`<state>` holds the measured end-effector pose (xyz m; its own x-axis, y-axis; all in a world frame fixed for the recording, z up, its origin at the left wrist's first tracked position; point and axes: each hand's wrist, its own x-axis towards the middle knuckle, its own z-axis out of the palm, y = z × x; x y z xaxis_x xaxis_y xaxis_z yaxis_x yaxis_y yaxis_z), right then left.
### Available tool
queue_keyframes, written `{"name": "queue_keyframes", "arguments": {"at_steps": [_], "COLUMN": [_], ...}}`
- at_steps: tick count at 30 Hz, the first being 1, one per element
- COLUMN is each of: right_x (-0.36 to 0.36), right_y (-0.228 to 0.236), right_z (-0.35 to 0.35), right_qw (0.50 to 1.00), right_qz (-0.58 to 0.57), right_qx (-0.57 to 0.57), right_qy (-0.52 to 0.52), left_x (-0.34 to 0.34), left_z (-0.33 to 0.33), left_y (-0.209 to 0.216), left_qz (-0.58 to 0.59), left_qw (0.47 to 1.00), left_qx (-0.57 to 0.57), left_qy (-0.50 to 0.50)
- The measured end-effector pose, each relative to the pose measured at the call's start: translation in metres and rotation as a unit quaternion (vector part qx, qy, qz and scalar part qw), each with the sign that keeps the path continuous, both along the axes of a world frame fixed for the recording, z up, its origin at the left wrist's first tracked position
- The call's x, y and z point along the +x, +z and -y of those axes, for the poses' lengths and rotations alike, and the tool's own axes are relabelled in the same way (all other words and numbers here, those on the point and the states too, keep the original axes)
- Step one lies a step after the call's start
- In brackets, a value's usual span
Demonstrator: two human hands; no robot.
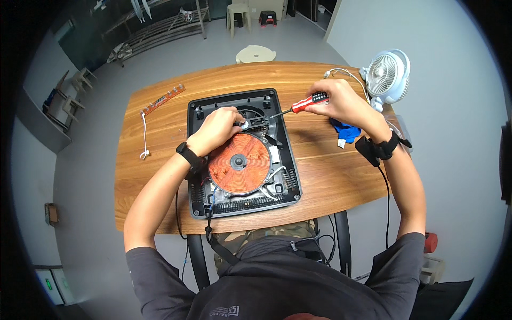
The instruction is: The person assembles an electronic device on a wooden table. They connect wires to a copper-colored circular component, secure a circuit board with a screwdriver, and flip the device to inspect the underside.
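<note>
Fingers [321,87] of the right hand [341,101] are clamped on the red-and-white handle of a screwdriver [302,105], whose tip reaches the right end of a black bracket [258,122] in an uncovered black appliance housing [291,160] on the wooden counter [336,170]. The left hand [217,128] bends its fingers over the bracket's left end, just above a round copper-coloured coil [224,173]; whether they pinch it, I cannot tell. Right of the housing lies a blue cloth [345,129].

Room near-right of appliance [243,158]; screwdriver [302,105] bars far-right; beneath right hand [342,101] unclear.
</note>
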<state>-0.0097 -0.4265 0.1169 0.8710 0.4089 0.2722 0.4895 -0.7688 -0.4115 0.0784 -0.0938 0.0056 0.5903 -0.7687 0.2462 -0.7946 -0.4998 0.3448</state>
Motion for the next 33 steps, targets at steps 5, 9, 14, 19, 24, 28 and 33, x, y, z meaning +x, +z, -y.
{"name": "queue_keyframes", "arguments": {"at_steps": [5, 9, 14, 19, 24, 28, 33], "right_x": [0.011, 0.012, 0.009, 0.007, 0.007, 0.007, 0.003], "right_y": [0.012, 0.011, 0.008, 0.006, 0.002, 0.004, 0.000], "right_z": [-0.012, -0.011, -0.011, -0.008, -0.007, -0.010, -0.004], "right_qw": [0.999, 1.000, 1.000, 1.000, 1.000, 1.000, 1.000], "right_qz": [0.016, 0.008, -0.002, 0.011, 0.013, 0.011, -0.012], "right_qx": [-0.029, -0.020, -0.010, -0.005, -0.009, -0.011, -0.015], "right_qy": [-0.003, -0.003, -0.007, 0.005, 0.009, 0.008, -0.018], "left_x": [0.001, 0.002, 0.007, 0.007, 0.007, 0.015, 0.021], "left_z": [0.000, 0.002, 0.001, 0.000, 0.000, -0.005, -0.013], "left_y": [-0.002, -0.001, -0.006, 0.001, 0.007, 0.002, 0.017], "left_qz": [-0.007, -0.018, -0.027, -0.044, -0.053, -0.062, -0.169], "left_qw": [1.000, 0.999, 0.999, 0.999, 0.998, 0.997, 0.986], "left_qx": [-0.027, -0.027, -0.031, -0.007, 0.005, 0.009, 0.006], "left_qy": [-0.006, 0.003, -0.018, -0.011, -0.019, -0.035, 0.013]}}
